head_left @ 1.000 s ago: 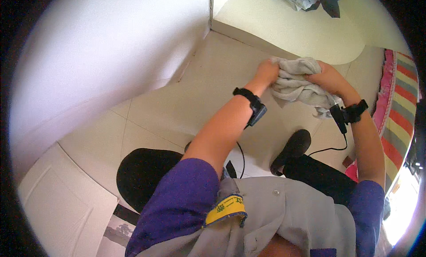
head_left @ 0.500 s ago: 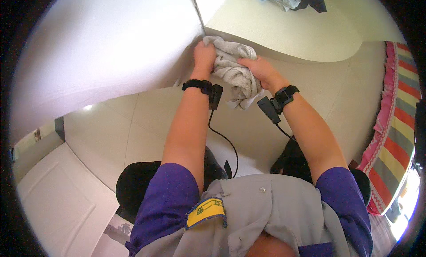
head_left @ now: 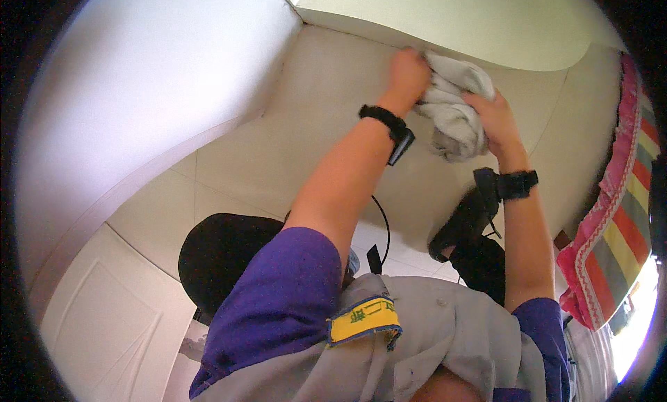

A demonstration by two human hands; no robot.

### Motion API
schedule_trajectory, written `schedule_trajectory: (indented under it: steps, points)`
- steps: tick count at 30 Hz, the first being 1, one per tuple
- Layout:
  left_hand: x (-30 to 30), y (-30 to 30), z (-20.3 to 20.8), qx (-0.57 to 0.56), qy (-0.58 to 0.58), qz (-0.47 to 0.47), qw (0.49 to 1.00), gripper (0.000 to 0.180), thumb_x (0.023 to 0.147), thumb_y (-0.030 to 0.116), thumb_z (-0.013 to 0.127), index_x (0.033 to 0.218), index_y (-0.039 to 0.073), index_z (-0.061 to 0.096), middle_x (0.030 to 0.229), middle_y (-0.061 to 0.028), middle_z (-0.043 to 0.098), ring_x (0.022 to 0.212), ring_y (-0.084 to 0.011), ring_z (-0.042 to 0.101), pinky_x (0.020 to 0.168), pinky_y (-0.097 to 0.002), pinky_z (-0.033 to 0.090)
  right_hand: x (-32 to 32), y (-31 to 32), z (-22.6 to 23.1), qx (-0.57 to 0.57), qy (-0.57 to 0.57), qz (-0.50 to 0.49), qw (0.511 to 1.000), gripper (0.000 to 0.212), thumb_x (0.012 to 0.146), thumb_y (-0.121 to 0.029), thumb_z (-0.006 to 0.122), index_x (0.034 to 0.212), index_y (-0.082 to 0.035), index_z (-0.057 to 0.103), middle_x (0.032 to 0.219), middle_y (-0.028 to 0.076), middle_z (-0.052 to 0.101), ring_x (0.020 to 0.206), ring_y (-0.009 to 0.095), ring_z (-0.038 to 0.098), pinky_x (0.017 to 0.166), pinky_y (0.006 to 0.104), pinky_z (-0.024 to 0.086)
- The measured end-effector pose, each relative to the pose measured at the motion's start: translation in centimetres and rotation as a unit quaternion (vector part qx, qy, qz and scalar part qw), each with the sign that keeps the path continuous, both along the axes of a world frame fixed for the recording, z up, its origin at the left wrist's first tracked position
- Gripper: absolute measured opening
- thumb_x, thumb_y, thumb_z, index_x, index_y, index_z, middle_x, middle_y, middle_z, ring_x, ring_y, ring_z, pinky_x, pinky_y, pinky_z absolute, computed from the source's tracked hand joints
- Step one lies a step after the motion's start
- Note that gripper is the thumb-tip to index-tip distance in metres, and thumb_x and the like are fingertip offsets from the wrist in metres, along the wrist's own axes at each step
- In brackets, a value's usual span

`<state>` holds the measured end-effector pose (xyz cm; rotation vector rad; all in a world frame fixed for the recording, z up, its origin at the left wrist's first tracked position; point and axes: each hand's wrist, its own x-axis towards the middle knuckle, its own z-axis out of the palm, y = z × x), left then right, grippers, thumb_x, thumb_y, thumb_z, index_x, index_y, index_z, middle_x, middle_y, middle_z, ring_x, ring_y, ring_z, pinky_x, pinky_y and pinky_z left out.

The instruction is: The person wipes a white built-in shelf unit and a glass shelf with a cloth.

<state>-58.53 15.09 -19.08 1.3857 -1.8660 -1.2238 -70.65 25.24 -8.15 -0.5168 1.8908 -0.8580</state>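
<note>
A bunched, off-white cloth (head_left: 455, 114) hangs between my two hands, close to the base of the far wall. My left hand (head_left: 408, 76) is closed on its left edge. From the right, my right hand (head_left: 492, 117) grips the cloth, thumb lying on top of the folds. Greyish patches show on the lower folds. Whether the cloth touches the wall or the floor, I cannot tell. Black straps with small devices and cables sit on both wrists.
A white wall (head_left: 160, 69) rises at the left, meeting the far wall (head_left: 445, 20) in a corner. Beige tiled floor (head_left: 326, 76) lies below. At the right hangs a striped cover with a pink frill (head_left: 611, 214). A white panel (head_left: 111, 319) stands at lower left.
Both hands have moved right with the cloth, away from the wall corner and along the far wall. My body has shifted, and a black shoe now shows beneath my right forearm.
</note>
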Motion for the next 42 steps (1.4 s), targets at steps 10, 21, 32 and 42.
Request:
schedule_trajectory:
  steps: [10, 21, 32, 42]
  points:
    - [-0.6, 5.6, 0.8, 0.130, -0.043, -0.215, 0.967, 0.023, 0.080, 0.011, 0.057, 0.098, -0.002, 0.064, 0.100, -0.0276, 0.063, 0.094, -0.0428, 0.060, 0.080, -0.0436, 0.048, -4.8, 2.8, 2.4, 0.091, -0.139, 0.104, 0.981, 0.038, 0.082, -0.021, 0.067, 0.111, 0.002, 0.061, 0.099, 0.008, 0.066, 0.088, 0.016, 0.061, 0.076, 0.0323, 0.051]
    - [6.1, 3.3, 7.0, 0.449, 0.173, -0.118, 0.869, 0.048, 0.089, 0.039, 0.060, 0.115, -0.001, 0.058, 0.108, -0.0137, 0.063, 0.096, -0.0233, 0.059, 0.081, -0.0384, 0.048, -8.6, -1.7, 11.9, 0.141, 0.269, 0.493, 0.815, 0.062, 0.078, -0.028, 0.074, 0.129, -0.005, 0.046, 0.110, 0.010, 0.062, 0.100, 0.020, 0.057, 0.089, 0.0327, 0.046]
    - [7.0, 6.1, 13.0, 0.478, 0.184, -0.200, 0.835, 0.072, 0.083, 0.045, 0.068, 0.139, 0.008, 0.041, 0.134, -0.0061, 0.050, 0.122, -0.0200, 0.048, 0.097, -0.0389, 0.043, -7.8, -5.5, 8.8, -0.138, 0.134, 0.261, 0.946, 0.038, 0.079, -0.014, 0.060, 0.117, -0.008, 0.058, 0.108, 0.006, 0.061, 0.101, 0.015, 0.056, 0.089, 0.0300, 0.046]
    - [11.0, 4.5, 13.9, 0.421, 0.348, 0.117, 0.829, 0.044, 0.089, 0.021, 0.061, 0.128, 0.003, 0.049, 0.121, -0.0109, 0.057, 0.110, -0.0257, 0.057, 0.092, -0.0414, 0.048, 1.3, -8.5, 3.4, -0.276, 0.377, 0.566, 0.679, 0.071, 0.076, -0.017, 0.070, 0.140, -0.023, 0.042, 0.147, 0.012, 0.033, 0.131, 0.028, 0.040, 0.105, 0.0408, 0.036]
